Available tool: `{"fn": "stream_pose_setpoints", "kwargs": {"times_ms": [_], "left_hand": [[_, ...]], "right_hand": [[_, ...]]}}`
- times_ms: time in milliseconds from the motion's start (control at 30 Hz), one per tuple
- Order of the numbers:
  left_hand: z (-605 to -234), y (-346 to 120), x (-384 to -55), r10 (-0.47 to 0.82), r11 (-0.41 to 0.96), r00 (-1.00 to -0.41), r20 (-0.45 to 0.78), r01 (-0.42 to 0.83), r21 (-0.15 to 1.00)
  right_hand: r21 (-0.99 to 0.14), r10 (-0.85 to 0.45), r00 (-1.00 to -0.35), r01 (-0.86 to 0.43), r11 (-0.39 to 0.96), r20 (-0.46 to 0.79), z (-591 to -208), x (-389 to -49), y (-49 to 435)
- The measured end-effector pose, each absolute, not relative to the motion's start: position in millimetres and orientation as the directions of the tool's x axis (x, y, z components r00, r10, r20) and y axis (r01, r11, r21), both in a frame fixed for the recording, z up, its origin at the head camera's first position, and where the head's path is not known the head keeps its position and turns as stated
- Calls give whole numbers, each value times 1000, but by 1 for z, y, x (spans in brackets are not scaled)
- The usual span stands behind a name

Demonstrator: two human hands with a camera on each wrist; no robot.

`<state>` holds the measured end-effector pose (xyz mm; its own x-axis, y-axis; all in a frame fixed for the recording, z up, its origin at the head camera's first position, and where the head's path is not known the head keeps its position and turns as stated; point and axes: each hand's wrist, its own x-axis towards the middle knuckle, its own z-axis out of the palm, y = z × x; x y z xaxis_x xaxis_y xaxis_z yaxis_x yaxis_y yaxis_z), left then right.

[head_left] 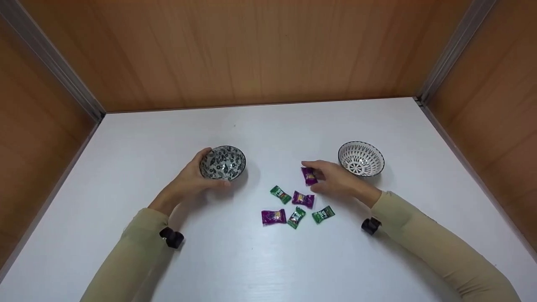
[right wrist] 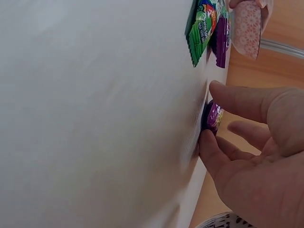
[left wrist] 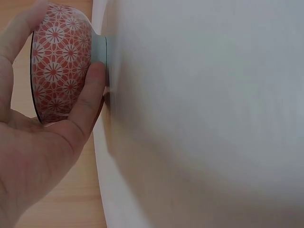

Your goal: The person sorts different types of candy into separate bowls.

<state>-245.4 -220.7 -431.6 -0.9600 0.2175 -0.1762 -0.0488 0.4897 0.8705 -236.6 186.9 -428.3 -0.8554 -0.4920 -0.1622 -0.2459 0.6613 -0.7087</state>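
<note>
My left hand (head_left: 188,179) grips a small bowl (head_left: 223,163) from its left side, with the thumb along the near side. Inside, the bowl has a dark floral pattern; its outer wall (left wrist: 61,61) is red with white flowers, and its foot is close to the table. Over at the right, my right hand (head_left: 335,178) has its fingers spread around a purple wrapped candy (head_left: 309,176) on the table. In the right wrist view, this candy (right wrist: 214,116) lies beside the forefinger tip, with a gap towards the thumb.
Several purple and green candies (head_left: 296,217) lie loosely grouped in front of the right hand. Behind that hand stands a second bowl (head_left: 361,159), white with dark strokes. Wooden panels (head_left: 260,50) border the white table (head_left: 260,260) at the back and sides.
</note>
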Motion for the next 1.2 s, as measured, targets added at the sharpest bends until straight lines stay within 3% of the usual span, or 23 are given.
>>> {"fn": "stream_pose_setpoints", "kwargs": {"times_ms": [700, 1200], "left_hand": [[-429, -222, -250, 233, 466, -953, -193, -65, 883], [-426, -222, -252, 222, 495, -959, -174, -44, 868]], "right_hand": [[-621, -511, -833, -290, 728, -210, -422, -253, 170], [-752, -472, -850, -148, 642, -236, -417, -259, 171]]}}
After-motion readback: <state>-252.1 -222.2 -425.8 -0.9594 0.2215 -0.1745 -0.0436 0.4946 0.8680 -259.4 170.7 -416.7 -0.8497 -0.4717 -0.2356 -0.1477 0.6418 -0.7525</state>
